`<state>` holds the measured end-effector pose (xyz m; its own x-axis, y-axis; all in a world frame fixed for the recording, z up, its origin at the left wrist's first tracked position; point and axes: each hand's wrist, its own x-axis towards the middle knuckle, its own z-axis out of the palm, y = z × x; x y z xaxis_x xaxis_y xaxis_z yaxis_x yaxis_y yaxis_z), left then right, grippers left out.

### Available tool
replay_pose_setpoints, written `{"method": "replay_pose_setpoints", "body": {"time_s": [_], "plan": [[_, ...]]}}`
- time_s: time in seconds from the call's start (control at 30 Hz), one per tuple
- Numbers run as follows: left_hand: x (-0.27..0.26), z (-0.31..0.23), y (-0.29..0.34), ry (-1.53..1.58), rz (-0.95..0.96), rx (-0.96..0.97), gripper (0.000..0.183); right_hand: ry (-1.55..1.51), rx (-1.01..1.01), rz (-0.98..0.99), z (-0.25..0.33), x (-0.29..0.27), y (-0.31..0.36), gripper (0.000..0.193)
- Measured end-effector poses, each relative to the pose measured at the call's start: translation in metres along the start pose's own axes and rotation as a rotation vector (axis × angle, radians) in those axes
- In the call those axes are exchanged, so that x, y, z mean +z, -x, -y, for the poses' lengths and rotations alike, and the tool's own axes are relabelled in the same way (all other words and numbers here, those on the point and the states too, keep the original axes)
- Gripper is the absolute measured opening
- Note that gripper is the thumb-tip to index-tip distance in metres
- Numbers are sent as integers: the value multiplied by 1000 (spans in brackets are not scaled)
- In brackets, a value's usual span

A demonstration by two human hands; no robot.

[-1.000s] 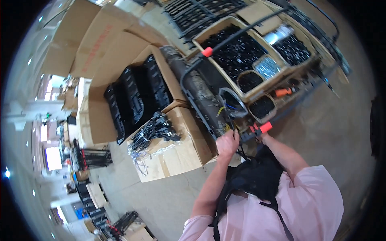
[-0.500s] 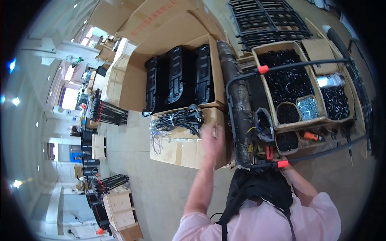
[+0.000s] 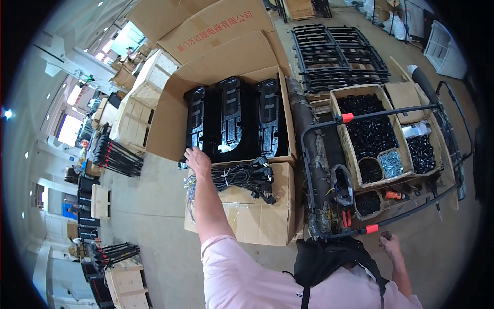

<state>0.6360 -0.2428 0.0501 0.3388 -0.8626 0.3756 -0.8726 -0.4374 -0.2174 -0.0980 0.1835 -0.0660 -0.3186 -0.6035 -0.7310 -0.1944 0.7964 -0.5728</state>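
Currently, left hand at the near end of the black mouldings

Well over to the left, the left hand point(image 3: 198, 160) reaches to the near edge of an open carton point(image 3: 167, 123), its fingers close together and bent down by the near end of the leftmost black moulding point(image 3: 195, 116). Whether they grip that moulding or only rest against it cannot be told. It stands inside the carton, in a row with a middle moulding point(image 3: 231, 113) and a right-hand one point(image 3: 269, 116).

Just on the near side, a tied bundle of black cables point(image 3: 239, 176) lies on a closed carton point(image 3: 257, 221), close to the left wrist.

Off to the right, the right hand point(image 3: 390, 244) hangs apart from everything, fingers curled in; whether they enclose something cannot be told. Nearest to it is a red clip point(image 3: 371, 228) on the near bar of a black tubular frame point(image 3: 386, 113). Under that frame sit a tray point(image 3: 386, 181) of small black pieces point(image 3: 368, 129), red-handled pliers point(image 3: 346, 219) and an orange tool point(image 3: 394, 195). Black racks point(image 3: 339, 56) lie farther off.
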Motion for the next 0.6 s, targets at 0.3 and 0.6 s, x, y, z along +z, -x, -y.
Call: {"method": "replay_pose_setpoints", "body": {"time_s": [0.3,0.6], "plan": [[-96,-6,2,1054,-340,-30,23,251,-403,-22,123,14,68,26],[-196,-179,287,2037,799,-465,24,25,-772,103,308,108,29,57]]}}
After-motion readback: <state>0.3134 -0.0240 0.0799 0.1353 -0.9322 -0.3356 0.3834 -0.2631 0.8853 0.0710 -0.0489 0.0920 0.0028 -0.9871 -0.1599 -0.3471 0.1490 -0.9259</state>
